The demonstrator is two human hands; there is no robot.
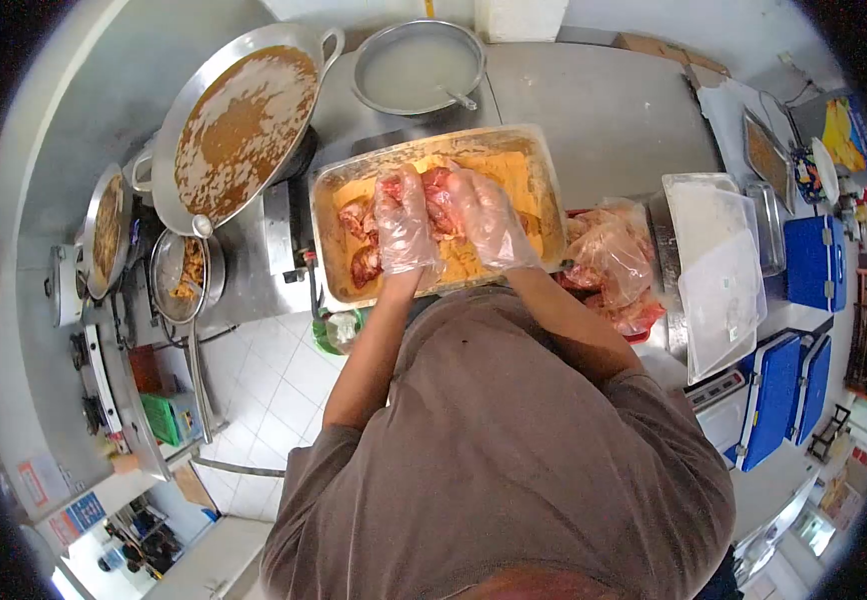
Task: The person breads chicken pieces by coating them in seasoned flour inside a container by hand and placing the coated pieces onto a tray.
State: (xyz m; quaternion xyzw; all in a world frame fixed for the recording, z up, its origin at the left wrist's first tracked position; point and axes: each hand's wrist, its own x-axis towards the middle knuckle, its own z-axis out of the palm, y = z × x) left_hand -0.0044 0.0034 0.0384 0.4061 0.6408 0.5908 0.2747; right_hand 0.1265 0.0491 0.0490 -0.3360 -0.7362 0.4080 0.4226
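Note:
Both my hands wear clear plastic gloves and are inside a rectangular metal tray (330, 278) of orange-yellow powder (469, 262). My left hand (406, 225) is closed over a piece of raw red meat (392, 186). Beside it, my right hand (486, 222) has its fingers curled on another piece of raw meat (439, 205). More coated meat pieces (366, 265) lie in the powder at the tray's left side. To the right of the tray, a red tray (642, 337) holds raw meat, partly covered by a plastic bag (614, 258).
A large wok (166, 180) of brown oil stands at the upper left, near a strainer (176, 275). A metal bowl (419, 68) of cloudy liquid is behind the tray. White plastic lids (719, 290) and blue-lidded containers (816, 262) are at the right.

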